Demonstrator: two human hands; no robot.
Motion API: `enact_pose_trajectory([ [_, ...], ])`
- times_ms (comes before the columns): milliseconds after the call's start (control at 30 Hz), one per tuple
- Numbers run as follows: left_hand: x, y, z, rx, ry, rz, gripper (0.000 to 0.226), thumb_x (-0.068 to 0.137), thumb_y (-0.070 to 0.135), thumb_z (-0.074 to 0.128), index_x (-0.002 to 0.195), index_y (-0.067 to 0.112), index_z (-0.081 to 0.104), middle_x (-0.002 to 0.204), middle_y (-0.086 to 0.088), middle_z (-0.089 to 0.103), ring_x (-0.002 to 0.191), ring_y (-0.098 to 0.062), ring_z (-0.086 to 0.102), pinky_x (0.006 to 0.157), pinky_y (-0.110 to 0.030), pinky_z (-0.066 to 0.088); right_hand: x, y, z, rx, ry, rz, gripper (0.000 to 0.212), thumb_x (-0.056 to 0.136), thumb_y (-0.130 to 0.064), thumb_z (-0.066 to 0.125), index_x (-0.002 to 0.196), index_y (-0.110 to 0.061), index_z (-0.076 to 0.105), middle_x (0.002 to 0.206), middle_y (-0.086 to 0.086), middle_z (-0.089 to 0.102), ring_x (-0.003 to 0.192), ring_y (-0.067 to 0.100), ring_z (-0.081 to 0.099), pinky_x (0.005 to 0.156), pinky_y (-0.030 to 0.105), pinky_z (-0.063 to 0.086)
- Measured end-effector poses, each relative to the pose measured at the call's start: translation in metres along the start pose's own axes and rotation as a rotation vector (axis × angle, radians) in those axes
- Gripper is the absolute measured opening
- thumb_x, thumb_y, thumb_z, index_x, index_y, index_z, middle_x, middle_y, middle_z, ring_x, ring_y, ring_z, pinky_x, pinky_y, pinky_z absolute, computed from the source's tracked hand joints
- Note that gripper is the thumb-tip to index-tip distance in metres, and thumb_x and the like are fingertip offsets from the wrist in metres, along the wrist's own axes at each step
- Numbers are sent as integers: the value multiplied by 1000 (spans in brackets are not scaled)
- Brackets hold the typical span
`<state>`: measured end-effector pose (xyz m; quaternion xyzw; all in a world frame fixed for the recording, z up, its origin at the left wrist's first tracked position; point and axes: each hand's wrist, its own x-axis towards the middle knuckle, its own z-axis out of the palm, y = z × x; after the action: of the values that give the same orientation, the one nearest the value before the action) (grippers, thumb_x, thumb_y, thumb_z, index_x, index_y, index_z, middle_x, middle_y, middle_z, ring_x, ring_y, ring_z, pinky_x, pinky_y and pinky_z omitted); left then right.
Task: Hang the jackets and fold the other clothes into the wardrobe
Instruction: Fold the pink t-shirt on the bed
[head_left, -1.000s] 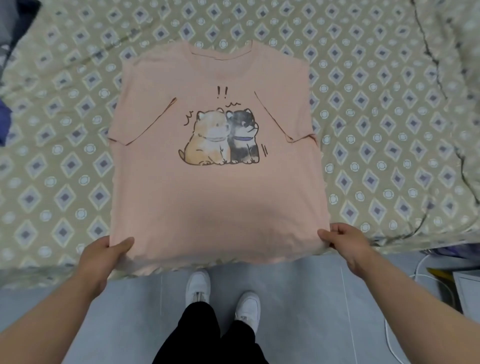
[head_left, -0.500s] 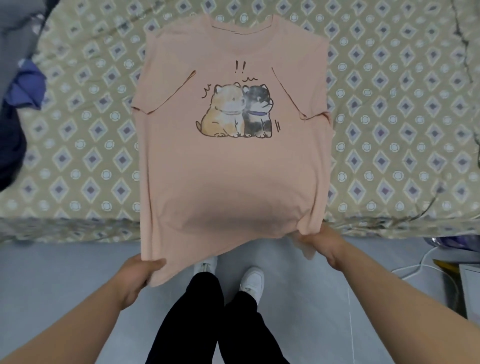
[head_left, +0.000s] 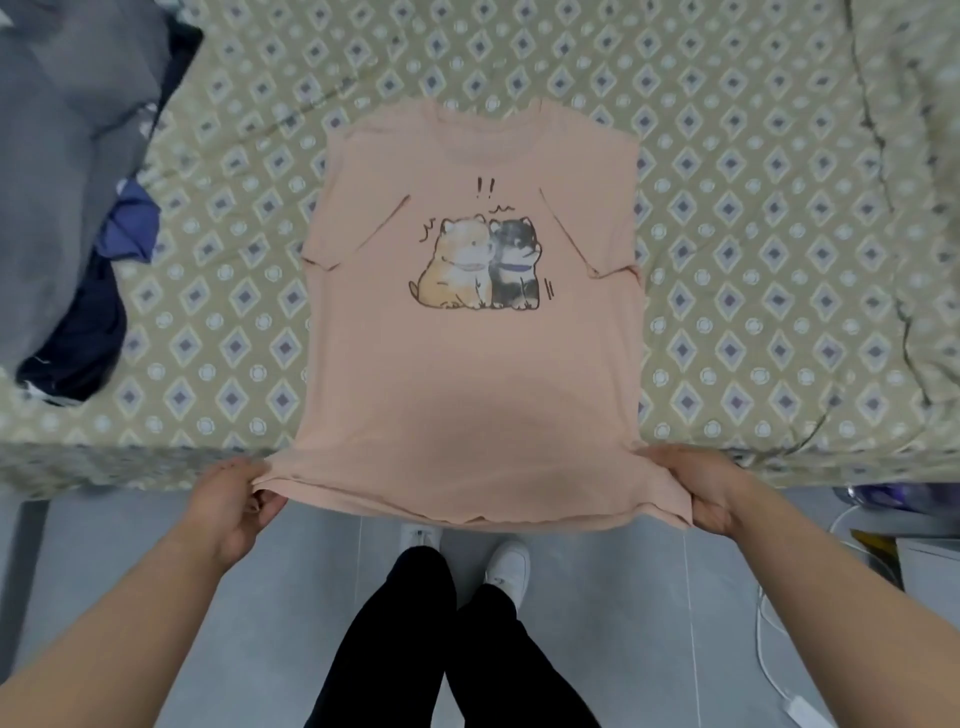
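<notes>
Bed: green diamond-patterned cover.
T-shirt: pink, print up, flat on the bed, hem over its edge.
Your left hand: pinches the hem's left corner.
Your right hand: grips the right corner.
Clothes pile: bed's left side.
Floor: grey tile.

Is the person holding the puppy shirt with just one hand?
No, the left hand and the right hand each grip a bottom corner of the pink T-shirt.
</notes>
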<state>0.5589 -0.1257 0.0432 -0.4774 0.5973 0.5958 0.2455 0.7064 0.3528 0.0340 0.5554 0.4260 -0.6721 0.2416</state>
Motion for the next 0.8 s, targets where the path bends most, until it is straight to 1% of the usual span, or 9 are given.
enact_pose_trajectory([
  [100, -20, 29, 9, -70, 0, 62, 28, 101, 8, 49, 127, 16, 50, 91, -5, 58, 77, -13, 58, 60, -26, 60, -25, -35, 9, 211, -18, -81, 42, 92, 12, 52, 128, -9, 45, 88, 21, 65, 58, 21, 68, 49, 27, 57],
  [200, -35, 63, 26, -205, -25, 52, 34, 100, 13, 53, 134, 7, 53, 93, -5, 56, 75, -10, 61, 58, -20, 59, -36, -80, 19, 360, 57, -145, 42, 94, 15, 43, 130, -7, 45, 86, 18, 56, 47, 17, 61, 44, 22, 51],
  [267, -37, 88, 39, -276, -35, 42, 35, 101, 11, 52, 135, 5, 52, 94, -6, 57, 70, -8, 61, 56, -17, 57, -30, -112, 22, 75, 284, -210, 27, 101, -4, 44, 125, -4, 56, 87, 12, 57, 64, 19, 63, 57, 24, 48],
  [367, -24, 128, 65, -385, -70, 24, 27, 102, 8, 47, 129, 6, 52, 92, -6, 58, 60, -10, 66, 52, -17, 56, -17, -148, 37, -536, 511, -218, 37, 100, -44, 46, 94, -15, 69, 86, 0, 65, 83, 18, 62, 68, 24, 40],
  [467, 13, 167, 101, -462, -110, -30, 22, 103, 6, 41, 123, 5, 51, 89, -10, 61, 63, -17, 69, 56, -24, 59, 31, -190, 43, -49, 397, -334, 29, 101, -30, 50, 78, -13, 57, 83, 7, 59, 84, 25, 61, 77, 32, 53],
  [533, 43, 187, 124, -450, -115, -36, 34, 103, -1, 32, 133, 5, 48, 96, -13, 61, 81, -23, 64, 80, -30, 59, 57, -204, 54, 274, 318, -309, 13, 96, -5, 51, 84, -8, 56, 100, 17, 60, 95, 33, 63, 95, 44, 55],
  [600, 73, 204, 149, -332, -119, -2, 52, 96, -12, 23, 140, 7, 44, 96, -12, 59, 85, -22, 61, 96, -35, 53, 83, -223, 64, 281, 319, -264, 11, 91, 1, 51, 87, -6, 58, 105, 19, 60, 96, 32, 61, 101, 48, 51],
  [700, 112, 209, 177, -50, -113, 80, 57, 80, -25, 31, 122, 4, 57, 96, -10, 64, 77, -15, 61, 71, -26, 60, 105, -230, 81, 41, 402, -284, 19, 90, 7, 54, 92, -8, 64, 102, 15, 67, 87, 26, 64, 83, 35, 55],
  [800, 157, 204, 191, 174, -43, 177, 22, 84, -9, 66, 102, 3, 68, 86, -12, 67, 67, -18, 61, 58, -25, 58, 120, -231, 91, -237, 545, -364, 22, 87, 5, 57, 95, -12, 68, 97, 6, 70, 80, 17, 62, 72, 29, 48],
])
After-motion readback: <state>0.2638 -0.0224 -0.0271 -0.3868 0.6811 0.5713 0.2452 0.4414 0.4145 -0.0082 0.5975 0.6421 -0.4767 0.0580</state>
